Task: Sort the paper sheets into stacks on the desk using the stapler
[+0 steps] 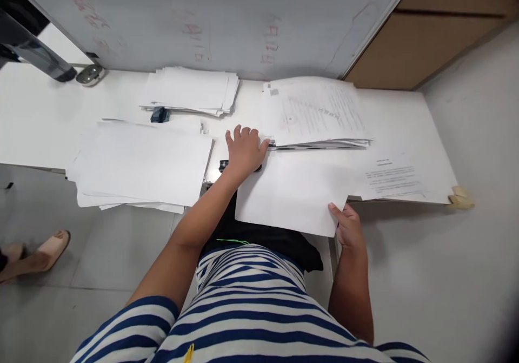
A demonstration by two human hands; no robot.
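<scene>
White sheet (290,195) in hand at the near edge of the counter (32,117), as I am viewing it from within the room. The right hand (351,229) is gripping the sheet's near right corner between thumb and fingers; the sheet is overhanging the edge toward the person's lap, and whether it is one leaf or several I am not managing to tell. The left hand (245,151) is spreading its fingers, slightly curled, its thumb lying just beside the printed stack (316,111); a black object (224,165) is showing on both sides of the wrist, and whether the palm is pressing it is staying hidden.

Paper handling is appearing partway along: the left pile (146,163) and rear pile (192,90) are lying gathered, their edges uneven. The held sheet is not yet lying flat on any pile, and a printed page (393,176) is lying apart at right; how much is remaining I am unable to judge.

The left forearm (203,211) is crossing between left pile and sheet, the printed stack is bordering the sheet's far side, and a marked whiteboard (227,22) is closing off the back. A dark blue object (160,114) is sitting by the rear pile, a silver item (90,74) farther left
</scene>
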